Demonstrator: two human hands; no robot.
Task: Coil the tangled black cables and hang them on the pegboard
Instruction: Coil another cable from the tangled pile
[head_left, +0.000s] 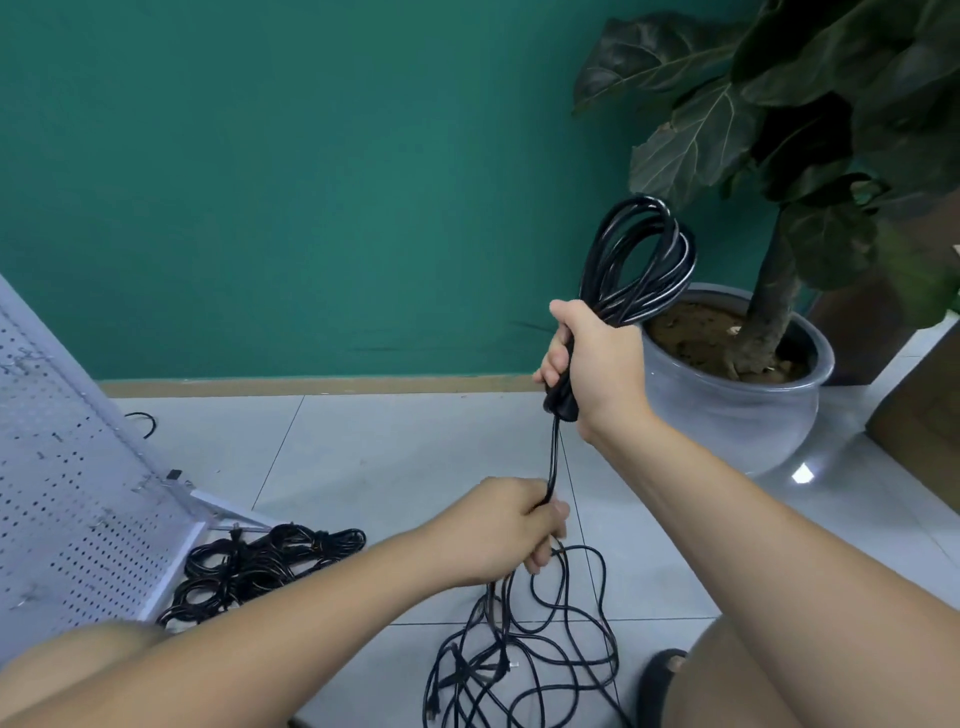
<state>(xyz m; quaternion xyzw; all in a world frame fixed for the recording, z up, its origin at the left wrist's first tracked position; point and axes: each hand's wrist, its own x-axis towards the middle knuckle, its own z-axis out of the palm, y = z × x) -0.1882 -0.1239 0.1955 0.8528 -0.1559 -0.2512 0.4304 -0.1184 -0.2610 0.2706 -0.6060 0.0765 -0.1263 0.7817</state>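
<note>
My right hand (597, 364) grips a black cable coil (641, 260) of several loops, held upright in front of the green wall. One strand of that cable (555, 452) runs straight down from the coil into my left hand (511, 530), which pinches it. Below my left hand the loose tangled black cables (524, 654) lie spread on the tiled floor. A white pegboard (67, 499) leans at the left edge; no cable hangs on the part I see.
A pile of coiled black cables (260, 566) lies at the pegboard's foot. A large potted plant (737, 374) stands at the right by the wall. My knees fill the lower corners, and a dark sandal (660, 680) is by my right leg.
</note>
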